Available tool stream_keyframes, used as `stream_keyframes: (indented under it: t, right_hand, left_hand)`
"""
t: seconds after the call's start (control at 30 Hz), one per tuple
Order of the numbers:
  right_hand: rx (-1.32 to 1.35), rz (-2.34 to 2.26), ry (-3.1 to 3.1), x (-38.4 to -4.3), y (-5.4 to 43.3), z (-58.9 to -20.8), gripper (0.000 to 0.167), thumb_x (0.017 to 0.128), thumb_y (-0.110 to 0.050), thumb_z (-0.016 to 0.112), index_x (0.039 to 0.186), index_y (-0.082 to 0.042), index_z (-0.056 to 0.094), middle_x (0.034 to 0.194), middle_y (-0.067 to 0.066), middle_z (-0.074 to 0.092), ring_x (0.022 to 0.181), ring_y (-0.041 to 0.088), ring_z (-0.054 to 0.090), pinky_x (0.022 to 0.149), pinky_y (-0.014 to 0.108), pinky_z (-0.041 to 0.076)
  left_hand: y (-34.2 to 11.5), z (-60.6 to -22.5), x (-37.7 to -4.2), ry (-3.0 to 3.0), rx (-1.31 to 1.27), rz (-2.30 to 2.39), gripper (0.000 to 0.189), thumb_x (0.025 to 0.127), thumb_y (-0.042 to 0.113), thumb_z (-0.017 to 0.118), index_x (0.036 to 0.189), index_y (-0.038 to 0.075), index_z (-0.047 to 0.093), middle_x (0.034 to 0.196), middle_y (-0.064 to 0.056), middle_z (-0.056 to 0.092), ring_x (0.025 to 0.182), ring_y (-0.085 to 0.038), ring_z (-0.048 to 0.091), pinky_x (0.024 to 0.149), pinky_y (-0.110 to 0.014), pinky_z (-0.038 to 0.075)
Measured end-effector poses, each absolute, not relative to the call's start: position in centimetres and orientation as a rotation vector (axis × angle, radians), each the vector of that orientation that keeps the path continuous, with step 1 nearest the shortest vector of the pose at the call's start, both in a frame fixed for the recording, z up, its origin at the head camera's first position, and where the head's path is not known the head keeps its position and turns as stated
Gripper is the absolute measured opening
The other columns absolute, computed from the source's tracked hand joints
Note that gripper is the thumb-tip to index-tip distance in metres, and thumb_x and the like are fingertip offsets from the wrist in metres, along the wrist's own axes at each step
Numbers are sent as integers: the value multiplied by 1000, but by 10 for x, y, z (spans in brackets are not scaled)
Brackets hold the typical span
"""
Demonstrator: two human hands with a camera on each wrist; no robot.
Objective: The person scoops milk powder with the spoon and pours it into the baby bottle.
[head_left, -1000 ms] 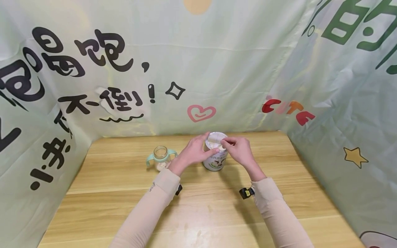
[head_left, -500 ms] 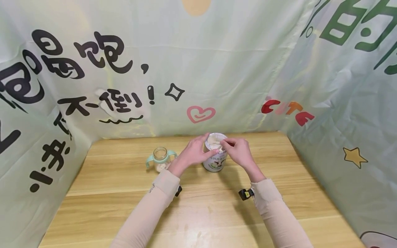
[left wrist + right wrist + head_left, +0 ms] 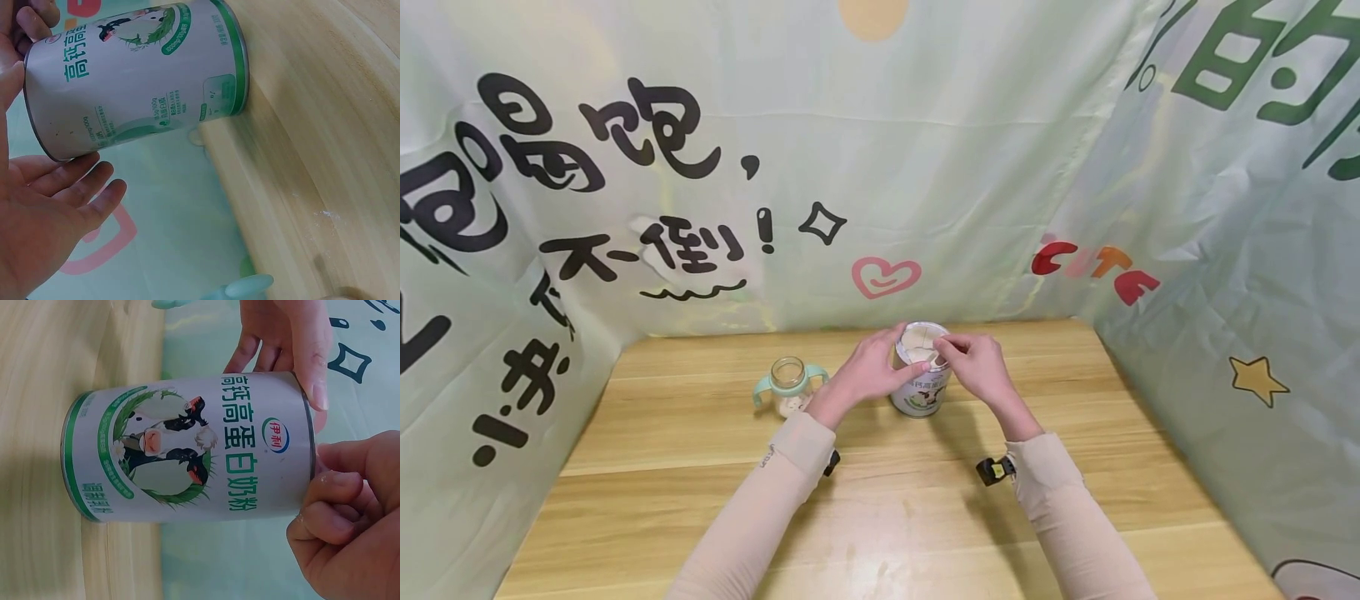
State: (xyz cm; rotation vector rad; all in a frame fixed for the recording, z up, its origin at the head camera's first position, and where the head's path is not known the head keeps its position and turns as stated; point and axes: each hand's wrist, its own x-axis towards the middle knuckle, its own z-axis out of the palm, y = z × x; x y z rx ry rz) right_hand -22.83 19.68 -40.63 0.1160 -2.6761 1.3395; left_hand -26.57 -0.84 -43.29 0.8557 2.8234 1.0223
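Note:
A white and green milk powder can (image 3: pixel 920 398) with a cow on its label stands upright on the table, its top open and pale powder inside. My left hand (image 3: pixel 874 364) holds it at the upper side, thumb along the near rim and fingers behind. In the left wrist view, the can (image 3: pixel 144 81) has those fingers lying against its upper end. My right hand (image 3: pixel 976 360) reaches over the right rim with thumb and fingertips pinched on a small pale thing, mostly hidden in the can's mouth. The right wrist view shows this hand (image 3: pixel 353 515) curled at the rim.
A baby bottle (image 3: pixel 790 387) with mint handles and no lid stands left of the can, partly behind my left forearm. A little white powder (image 3: pixel 328 214) lies on the wooden table (image 3: pixel 880 517). A printed cloth (image 3: pixel 970 183) hangs behind and at both sides.
The pale shapes in the can's mouth have shifted slightly under my right fingertips. Both hands keep nearly the same place, and the bottle has not moved.

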Motion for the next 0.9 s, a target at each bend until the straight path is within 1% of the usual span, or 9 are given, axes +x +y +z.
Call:
stream_keyframes:
  t: [0.13, 0.37, 0.5, 0.6, 0.67, 0.77, 0.9]
  right_hand:
    - [104, 1345, -2686, -229, 197, -407, 28, 105, -20, 65, 113, 4, 78, 88, 17, 78, 56, 11, 41, 51, 23, 31]
    - [87, 1339, -2688, -229, 196, -407, 28, 105, -21, 66, 112, 2, 80, 88, 16, 78, 58, 12, 42, 51, 23, 32]
    - [67, 1332, -2663, -229, 194, -409, 27, 103, -22, 68, 111, 1, 80, 90, 16, 80, 64, 13, 54, 55, 24, 38]
    - [62, 1336, -2641, -229, 193, -409, 26, 102, -22, 69, 112, 0, 80, 90, 17, 80, 72, 15, 63, 58, 23, 42]
    - [63, 1338, -2638, -228, 193, -409, 26, 102, -21, 69, 112, 0, 80, 91, 17, 80, 73, 15, 64, 58, 23, 43]
    - [76, 1327, -2638, -228, 193, -409, 25, 102, -20, 69, 111, 0, 80, 90, 17, 80, 70, 14, 62, 57, 23, 43]
    - [85, 1293, -2642, -228, 192, -408, 23, 103, -18, 67, 109, 0, 79, 90, 18, 79, 63, 12, 56, 55, 23, 40]
  left_hand:
    - [-9, -432, -265, 2821, 840, 1017, 95, 97, 61, 66, 164, 3, 33, 164, -22, 44, 152, -39, 43, 125, -54, 38]
    - [-9, -432, -265, 2815, 841, 1022, 95, 97, 60, 67, 164, 2, 33, 164, -23, 44, 152, -40, 43, 125, -55, 39]
    - [-9, -433, -266, 2817, 852, 1025, 95, 97, 61, 67, 164, 1, 33, 164, -24, 44, 152, -40, 43, 125, -54, 39]
    - [-9, -433, -266, 2821, 855, 1025, 95, 97, 61, 66, 163, 1, 34, 164, -24, 44, 152, -40, 43, 125, -53, 39]
    - [-9, -434, -267, 2822, 855, 1020, 96, 97, 62, 66, 164, 2, 34, 164, -23, 44, 152, -39, 43, 125, -53, 40]
    - [-9, -434, -267, 2827, 861, 1014, 96, 97, 63, 66, 164, 1, 33, 164, -23, 44, 152, -38, 43, 125, -52, 39]
    - [-9, -433, -267, 2828, 869, 1017, 96, 98, 62, 66, 163, -1, 34, 163, -24, 44, 152, -39, 44, 125, -52, 39]
